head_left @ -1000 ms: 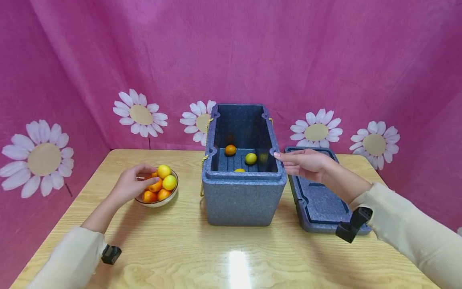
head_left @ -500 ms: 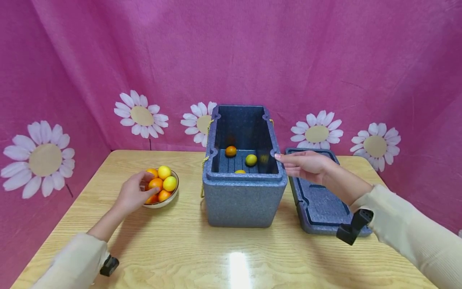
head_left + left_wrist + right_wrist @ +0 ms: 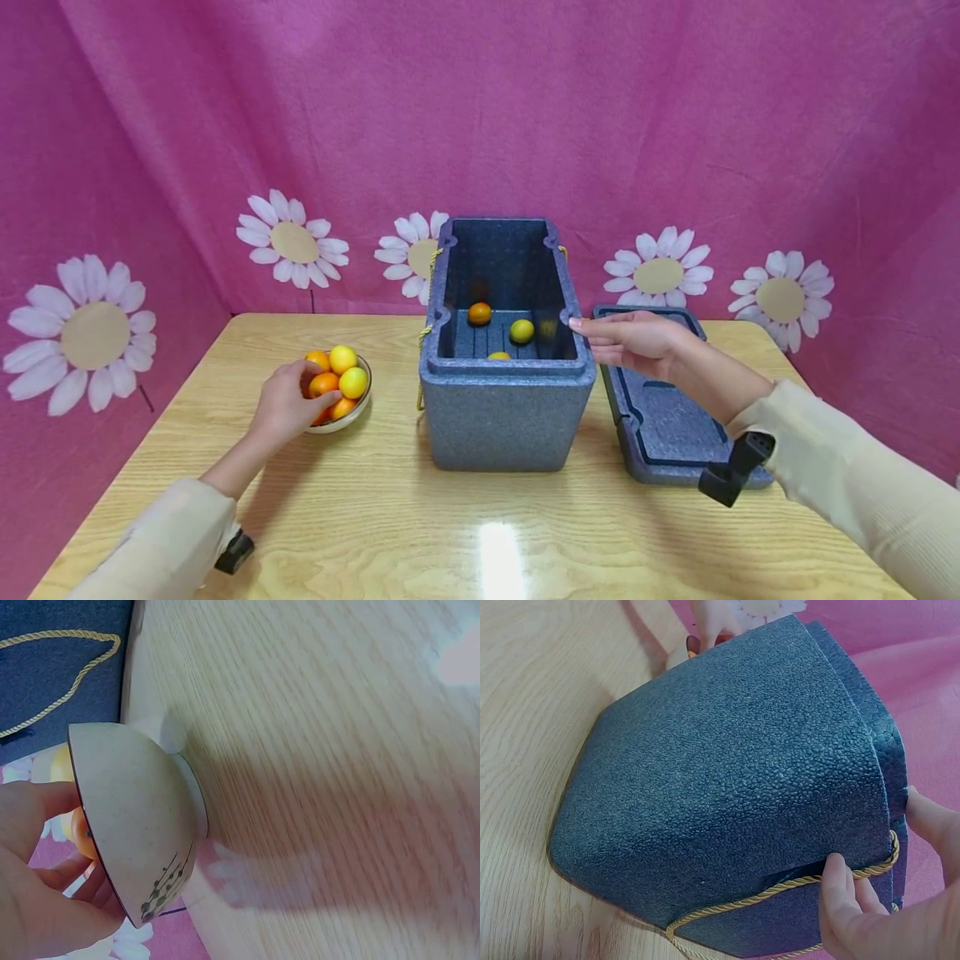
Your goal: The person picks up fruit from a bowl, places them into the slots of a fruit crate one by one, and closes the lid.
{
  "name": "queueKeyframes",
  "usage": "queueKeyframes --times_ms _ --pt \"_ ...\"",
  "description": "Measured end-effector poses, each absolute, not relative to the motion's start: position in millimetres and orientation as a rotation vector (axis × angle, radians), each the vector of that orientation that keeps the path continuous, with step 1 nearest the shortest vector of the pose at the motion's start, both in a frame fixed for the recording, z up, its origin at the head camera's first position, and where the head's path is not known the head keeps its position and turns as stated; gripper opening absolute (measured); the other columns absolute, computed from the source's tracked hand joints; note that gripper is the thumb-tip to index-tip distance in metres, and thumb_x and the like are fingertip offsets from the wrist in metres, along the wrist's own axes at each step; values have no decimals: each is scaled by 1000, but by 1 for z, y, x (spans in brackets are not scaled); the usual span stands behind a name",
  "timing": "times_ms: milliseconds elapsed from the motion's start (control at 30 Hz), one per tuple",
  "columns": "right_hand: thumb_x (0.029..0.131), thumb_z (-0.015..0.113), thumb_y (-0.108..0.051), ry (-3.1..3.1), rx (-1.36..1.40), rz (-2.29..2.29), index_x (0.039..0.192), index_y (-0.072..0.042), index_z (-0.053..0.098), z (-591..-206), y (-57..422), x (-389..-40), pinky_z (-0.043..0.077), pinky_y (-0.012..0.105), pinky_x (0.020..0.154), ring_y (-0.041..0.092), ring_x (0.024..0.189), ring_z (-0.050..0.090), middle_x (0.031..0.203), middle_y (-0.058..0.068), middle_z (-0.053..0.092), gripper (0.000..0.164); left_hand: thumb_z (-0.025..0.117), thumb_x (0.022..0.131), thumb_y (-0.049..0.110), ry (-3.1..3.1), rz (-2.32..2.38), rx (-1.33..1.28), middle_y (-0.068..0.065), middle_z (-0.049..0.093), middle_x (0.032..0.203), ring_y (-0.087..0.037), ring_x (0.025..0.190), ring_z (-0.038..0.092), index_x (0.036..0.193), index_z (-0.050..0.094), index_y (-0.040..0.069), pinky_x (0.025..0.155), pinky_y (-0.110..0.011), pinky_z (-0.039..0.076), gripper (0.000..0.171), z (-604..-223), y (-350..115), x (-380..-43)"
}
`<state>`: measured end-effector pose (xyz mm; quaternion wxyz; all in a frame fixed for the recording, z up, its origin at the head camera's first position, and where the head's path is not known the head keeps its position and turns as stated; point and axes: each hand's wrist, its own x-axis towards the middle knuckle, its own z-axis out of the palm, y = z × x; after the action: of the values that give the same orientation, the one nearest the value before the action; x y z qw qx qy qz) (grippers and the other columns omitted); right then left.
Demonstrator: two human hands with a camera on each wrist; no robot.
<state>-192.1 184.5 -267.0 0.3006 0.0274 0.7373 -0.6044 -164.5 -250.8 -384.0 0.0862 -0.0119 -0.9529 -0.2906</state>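
Note:
My left hand (image 3: 288, 404) reaches into a white bowl (image 3: 330, 427) heaped with several oranges (image 3: 324, 383) and lemons (image 3: 353, 383). In the left wrist view its thumb and fingers dip behind the rim of the bowl (image 3: 139, 810), on either side of an orange (image 3: 82, 834); I cannot tell whether they grip it. On the far side, my right hand (image 3: 630, 340) pinches the rim of a tall grey foam box (image 3: 510, 425), thumb on top and fingers against the outer wall by a rope (image 3: 742, 901). Inside the box lie an orange (image 3: 478, 313) and two lemons (image 3: 522, 331).
A grey foam lid (image 3: 675, 417) lies on the wooden table (image 3: 360, 517) to the right of the box, under my right forearm. A pink cloth (image 3: 360, 117) with white daisies hangs behind and at both sides. Bare table lies between bowl and box.
My left hand has shifted slightly right and lower over the bowl, its thumb and fingers now around the fruit at the left side. The right hand stays on the box rim.

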Motion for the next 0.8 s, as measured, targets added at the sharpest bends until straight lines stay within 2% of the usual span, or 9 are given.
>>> queueKeyframes --times_ms 467,800 --pt "96 55 -36 1954 64 -1596 152 5 9 -267 183 -193 27 37 118 29 148 24 161 17 19 83 72 83 14 -2827 -905 -27 -28 64 109 -37 94 59 112 58 -8 83 -46 51 40 -376 -252 -161" --pt "97 55 -36 1974 68 -1584 151 5 9 -267 184 -192 29 36 117 28 147 25 160 16 20 83 70 86 17 -2803 -1062 -13 -28 62 118 -39 104 60 121 56 -6 93 -50 50 44 -364 -257 -157"
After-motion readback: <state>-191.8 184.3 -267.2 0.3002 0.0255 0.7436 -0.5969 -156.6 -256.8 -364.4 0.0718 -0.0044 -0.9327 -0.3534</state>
